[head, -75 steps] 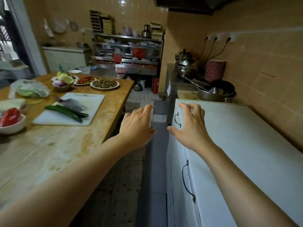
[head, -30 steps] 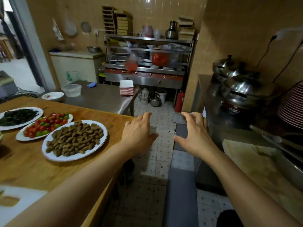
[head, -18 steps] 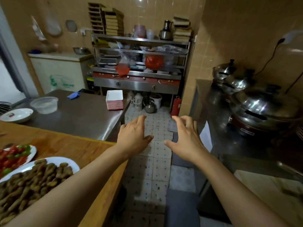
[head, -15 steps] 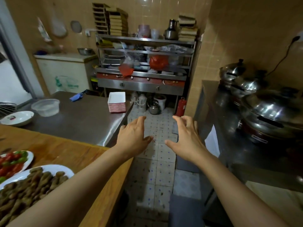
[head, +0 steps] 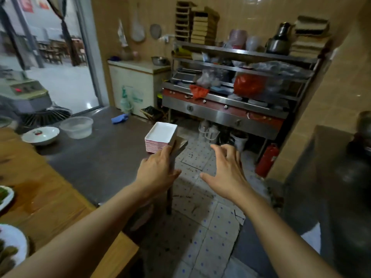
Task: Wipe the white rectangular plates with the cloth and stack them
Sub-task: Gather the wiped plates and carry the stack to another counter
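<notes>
A stack of several white rectangular plates (head: 160, 135) with red-striped edges stands at the far right corner of a steel table (head: 96, 157). A blue cloth (head: 119, 118) lies further back on the same table, to the left of the stack. My left hand (head: 157, 171) reaches out flat and empty, its fingertips just short of the stack's near side. My right hand (head: 226, 171) hovers spread and empty over the tiled floor, to the right of the table corner.
A clear plastic tub (head: 77, 127) and a white bowl (head: 40, 135) stand on the steel table's left. A wooden table (head: 40, 197) with plates of food adjoins it in front. Steel shelves (head: 236, 87) fill the back wall; a red fire extinguisher (head: 267, 159) stands by the right counter.
I have walked forward along the aisle and turned left. The plate stack is now much closer, and my left hand has come up to it. Both hands stay empty.
</notes>
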Demonstrator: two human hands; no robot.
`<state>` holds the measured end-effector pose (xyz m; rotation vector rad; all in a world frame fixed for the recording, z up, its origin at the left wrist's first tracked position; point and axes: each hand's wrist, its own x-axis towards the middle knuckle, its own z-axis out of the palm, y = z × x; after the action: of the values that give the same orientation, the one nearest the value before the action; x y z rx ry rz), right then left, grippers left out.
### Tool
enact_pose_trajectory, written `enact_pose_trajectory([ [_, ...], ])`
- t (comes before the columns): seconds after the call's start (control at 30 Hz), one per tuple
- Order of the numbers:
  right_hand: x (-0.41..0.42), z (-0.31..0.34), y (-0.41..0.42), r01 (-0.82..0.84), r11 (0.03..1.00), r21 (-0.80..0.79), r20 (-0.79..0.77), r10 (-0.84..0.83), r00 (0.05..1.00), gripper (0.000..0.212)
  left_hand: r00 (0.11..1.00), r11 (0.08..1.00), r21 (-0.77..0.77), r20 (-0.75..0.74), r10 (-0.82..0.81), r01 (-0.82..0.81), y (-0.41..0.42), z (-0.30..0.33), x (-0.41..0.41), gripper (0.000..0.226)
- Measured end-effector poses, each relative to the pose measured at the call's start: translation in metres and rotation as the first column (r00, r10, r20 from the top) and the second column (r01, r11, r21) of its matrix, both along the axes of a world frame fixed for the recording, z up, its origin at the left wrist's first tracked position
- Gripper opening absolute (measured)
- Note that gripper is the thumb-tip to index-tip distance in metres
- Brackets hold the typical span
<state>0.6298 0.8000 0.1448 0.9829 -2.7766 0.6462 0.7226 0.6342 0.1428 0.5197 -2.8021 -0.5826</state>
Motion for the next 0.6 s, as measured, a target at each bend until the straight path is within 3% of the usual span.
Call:
enact_pose_trajectory([
  [0.17, -0.068, -0.012, -0.039, -0.097, 0.995, 0.008, 0.077, 0.096, 0.992, 0.085, 0.993, 0.993, 0.033, 0.034, 0.116, -0.117, -0.029, -0.017, -0.047, 0.053],
  [0.37, -0.134, -0.044, -0.103, -0.162, 0.986, 0.035, 0.110, 0.158, 0.981, 0.083, 0.977, 0.978, 0.020, 0.039, 0.208, -0.209, -0.082, -0.048, -0.108, 0.062],
  [0.6, -0.211, -0.075, -0.193, -0.190, 0.980, 0.054, 0.194, 0.176, 0.965, 0.082, 0.955, 0.951, 0.109, 0.106, 0.279, -0.290, -0.162, -0.081, -0.181, 0.062],
])
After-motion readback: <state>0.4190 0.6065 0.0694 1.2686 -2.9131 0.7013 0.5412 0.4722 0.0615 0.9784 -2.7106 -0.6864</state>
